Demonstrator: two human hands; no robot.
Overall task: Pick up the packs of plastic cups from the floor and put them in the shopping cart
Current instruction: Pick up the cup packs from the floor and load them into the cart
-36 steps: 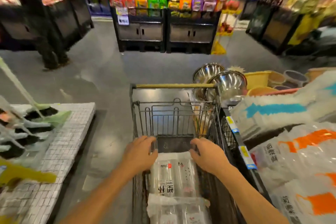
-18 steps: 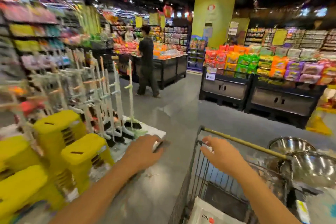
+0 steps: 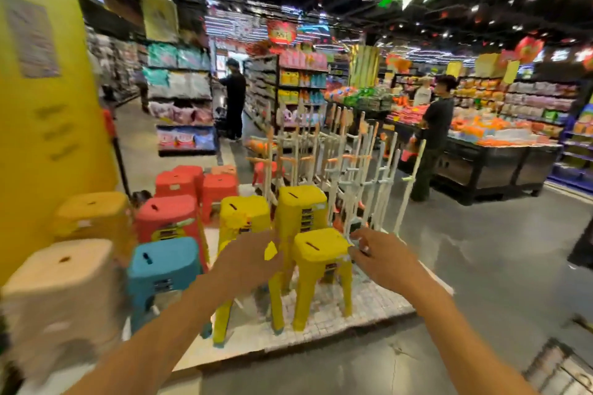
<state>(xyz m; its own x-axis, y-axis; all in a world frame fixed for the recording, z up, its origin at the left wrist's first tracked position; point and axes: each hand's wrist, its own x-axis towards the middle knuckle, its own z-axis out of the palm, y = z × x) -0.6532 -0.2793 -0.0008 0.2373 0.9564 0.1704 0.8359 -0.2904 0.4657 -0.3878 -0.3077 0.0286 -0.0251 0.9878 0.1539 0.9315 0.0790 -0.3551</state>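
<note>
- Reaching forward side by side, the left hand (image 3: 250,261) shows its back, fingers loose and holding nothing that I can see
- the right hand (image 3: 382,261) has its fingers curled beside a small pale blur; whether it pinches anything I cannot tell
- no packs of plastic cups are in view; a wire corner at the lower right edge is probably the shopping cart (image 3: 560,370), well apart from both hands
- both hands hang in front of the yellow stools (image 3: 321,253) on the tiled platform (image 3: 369,308), with the rack of mop handles (image 3: 337,163) behind
- the view is smeared, so a hand swung blind could tip a stool or catch a mop handle
- left unheld on the smooth floor (image 3: 481,266), the cart might roll off, leaving any lifted pack nowhere to go
</note>
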